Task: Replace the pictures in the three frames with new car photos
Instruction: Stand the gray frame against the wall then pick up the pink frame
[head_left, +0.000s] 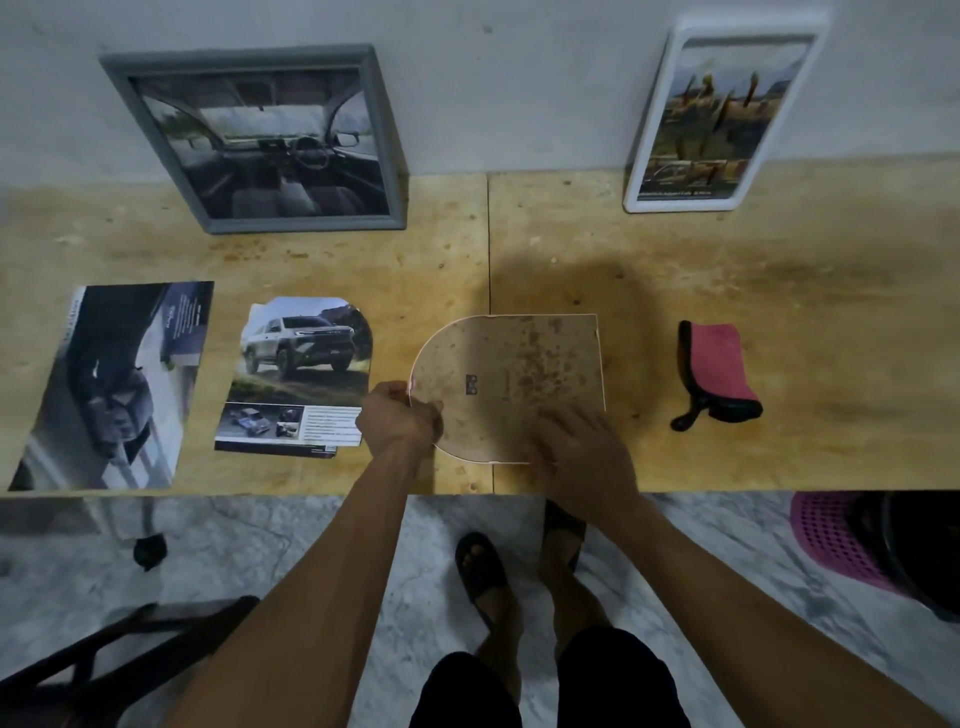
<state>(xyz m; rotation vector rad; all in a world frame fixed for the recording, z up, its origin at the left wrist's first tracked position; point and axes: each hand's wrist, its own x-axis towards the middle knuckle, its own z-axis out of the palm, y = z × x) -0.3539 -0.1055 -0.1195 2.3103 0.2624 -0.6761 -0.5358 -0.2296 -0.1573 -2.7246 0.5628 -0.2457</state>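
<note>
An arch-shaped frame (511, 371) lies face down on the wooden table (727, 291), its stained brown backing up. My left hand (400, 418) grips its rounded left edge. My right hand (584, 457) rests on its lower right part, fingers bent against the backing. To the left lies an arch-cut car photo (301, 364) of an SUV, and further left a large dark car photo (119, 384). A grey frame (260, 140) with a car-interior picture and a white frame (719, 117) lean on the wall at the back.
A red cloth with black trim (719, 374) lies right of the arch frame. The table's front edge runs just below my hands. Below it are a marble floor, my sandalled feet, a pink basket (836, 540) at right and a dark chair (104, 654) at left.
</note>
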